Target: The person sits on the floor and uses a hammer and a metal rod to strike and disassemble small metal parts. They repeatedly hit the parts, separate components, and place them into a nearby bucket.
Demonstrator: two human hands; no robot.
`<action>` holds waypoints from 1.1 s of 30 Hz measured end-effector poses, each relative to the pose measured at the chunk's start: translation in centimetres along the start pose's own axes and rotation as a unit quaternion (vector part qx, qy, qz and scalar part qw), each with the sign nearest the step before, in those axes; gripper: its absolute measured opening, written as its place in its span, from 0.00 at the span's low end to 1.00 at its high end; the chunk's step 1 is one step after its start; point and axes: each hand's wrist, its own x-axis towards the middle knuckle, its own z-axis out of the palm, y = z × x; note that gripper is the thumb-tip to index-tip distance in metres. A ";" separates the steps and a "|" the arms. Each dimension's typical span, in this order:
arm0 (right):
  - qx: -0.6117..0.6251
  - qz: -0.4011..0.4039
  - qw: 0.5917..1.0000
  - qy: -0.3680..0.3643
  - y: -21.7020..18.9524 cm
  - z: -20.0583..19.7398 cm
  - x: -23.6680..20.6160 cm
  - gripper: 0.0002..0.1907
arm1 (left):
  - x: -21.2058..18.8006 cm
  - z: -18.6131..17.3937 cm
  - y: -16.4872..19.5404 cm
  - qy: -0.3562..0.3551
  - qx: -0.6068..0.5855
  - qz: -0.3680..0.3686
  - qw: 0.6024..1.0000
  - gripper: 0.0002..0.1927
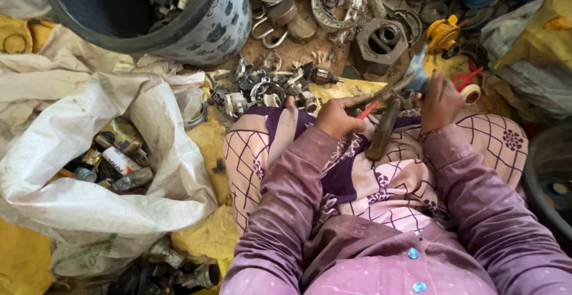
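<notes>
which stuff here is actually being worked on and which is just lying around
In hand:
- left hand around a red-tipped tool
- right hand on a small part, hidden by the fingers
- wooden-handled hammer resting on the lap

Lying about:
- white sack of scrap
- grey bucket
- pile of metal parts
- yellow caps

Soft daylight, slight motion blur

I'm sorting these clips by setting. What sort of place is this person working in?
Probably a scrap-sorting or salvage spot on the ground: a heap of metal parts lies ahead, a white sack holds collected pieces, and the left hand grips a red-handled tool.
</notes>
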 end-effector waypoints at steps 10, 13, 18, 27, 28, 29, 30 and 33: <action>0.335 0.406 0.832 -0.175 -2.7 -2.4 1.5 0.34 | -1.2 0.3 4.8 0.060 0.330 0.050 0.941 0.40; 0.356 0.414 0.808 -0.222 -1.1 -3.0 2.2 0.28 | -1.3 0.0 5.3 0.059 0.328 0.069 0.940 0.40; 0.439 0.397 0.776 -0.219 0.7 -3.1 2.6 0.20 | -0.9 -0.4 3.8 0.048 0.234 0.059 0.969 0.38; 0.108 0.022 0.990 -0.087 -5.2 -3.9 0.2 0.22 | -0.1 -1.1 1.8 -0.001 0.015 0.186 0.982 0.37; 0.161 0.047 0.981 -0.095 -5.7 -4.2 0.2 0.26 | -0.2 -1.1 2.0 0.013 0.067 0.176 0.982 0.38; 0.213 0.072 0.969 -0.103 -5.9 -4.4 0.3 0.29 | -0.5 -1.0 2.4 0.027 0.120 0.166 0.979 0.38; 0.257 0.163 0.945 -0.120 -6.0 -4.6 0.4 0.33 | -0.7 -1.0 2.8 0.041 0.172 0.155 0.972 0.38; 0.341 0.376 0.844 -0.172 -5.0 -5.0 1.0 0.47 | -1.4 -0.7 4.2 0.087 0.291 0.193 0.933 0.38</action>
